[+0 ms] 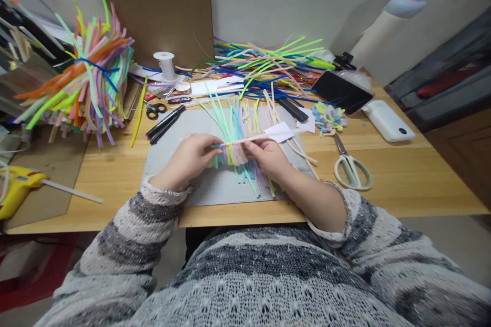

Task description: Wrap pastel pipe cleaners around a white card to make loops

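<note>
Between my two hands, above a grey board (203, 189), is a row of pastel pipe cleaners (233, 153) folded side by side in purple, yellow and pink. My left hand (197, 156) pinches its left end, thumb toward me. The right end is in the fingers of my right hand (266, 156). A pale pipe cleaner (261, 136) runs along the top of the row and sticks out to the right. Loose mint, blue and yellow pipe cleaners (226, 115) lie on the board behind and beneath my hands. A white card (279, 132) is just beyond my right hand.
Scissors with pale handles (353, 167) lie to the right, near a white power bank (389, 121) and a phone (343, 92). Black markers (165, 123) and small black scissors (155, 110) are left of the board. A yellow glue gun (21, 188) sits far left, below a large pipe-cleaner bundle (88, 71).
</note>
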Available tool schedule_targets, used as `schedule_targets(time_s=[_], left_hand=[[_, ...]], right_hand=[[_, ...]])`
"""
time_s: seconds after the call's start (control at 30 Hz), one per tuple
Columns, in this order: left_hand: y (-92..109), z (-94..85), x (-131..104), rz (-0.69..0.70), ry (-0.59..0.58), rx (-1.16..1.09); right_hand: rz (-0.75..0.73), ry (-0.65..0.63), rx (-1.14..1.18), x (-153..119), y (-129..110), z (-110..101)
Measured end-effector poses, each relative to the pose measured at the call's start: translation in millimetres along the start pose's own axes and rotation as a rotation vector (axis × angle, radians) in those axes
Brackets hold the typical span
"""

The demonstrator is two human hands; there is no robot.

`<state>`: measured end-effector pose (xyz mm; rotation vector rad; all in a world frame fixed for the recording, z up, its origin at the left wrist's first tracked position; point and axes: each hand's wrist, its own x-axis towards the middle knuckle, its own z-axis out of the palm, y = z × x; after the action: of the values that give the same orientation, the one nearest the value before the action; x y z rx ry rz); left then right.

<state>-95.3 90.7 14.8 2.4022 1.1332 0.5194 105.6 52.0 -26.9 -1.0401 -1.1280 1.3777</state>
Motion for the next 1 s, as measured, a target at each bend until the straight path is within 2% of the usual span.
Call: schedule_targets(time_s=[0.1,0.17,0.27,0.33,0.43,0.5,0.6,0.7,0.77,0.87,1.0], left_hand=[[-2,0.4,1,0.01,0.011,0.075],[-1,6.3,1,0.02,0.066,0.011],[3,15.9,1,0.065,0.076,-0.077],[5,18.0,2,0.089,0.073,-0.064],[3,13.6,2,0.025,0.193,-0.051],[1,8.9,2,-0.032,0.271,-0.058],[-3,4.5,2,-0.057,0.303,-0.046],[-4,4.6,1,-0.044,0.298,-0.026],[-3,5.9,1,-0.038,0.278,-0.015],[-2,7.8,1,-0.048,0.243,-0.008],[-2,8.4,1,-0.04,0.225,-0.056]], right_hand=[[0.045,0.024,0.082,2,3,1],[0.034,0.013,0.039,2,3,1],[-0.022,-0.047,-0.109,-1,2,1],[-0.082,-0.038,-0.221,-2,1,0],[-0.197,0.011,-0.493,-3,0,-4],[-0.31,-0.078,-0.736,-2,-4,-8],[-0.459,-0.406,-1.026,-3,-15,-17],[-0.471,-0.661,-1.152,-7,-26,-24],[-0.443,-0.721,-1.197,-10,-29,-26],[-0.433,-0.726,-1.246,-12,-27,-26],[-0.529,-0.716,-1.238,-10,-23,-22]])
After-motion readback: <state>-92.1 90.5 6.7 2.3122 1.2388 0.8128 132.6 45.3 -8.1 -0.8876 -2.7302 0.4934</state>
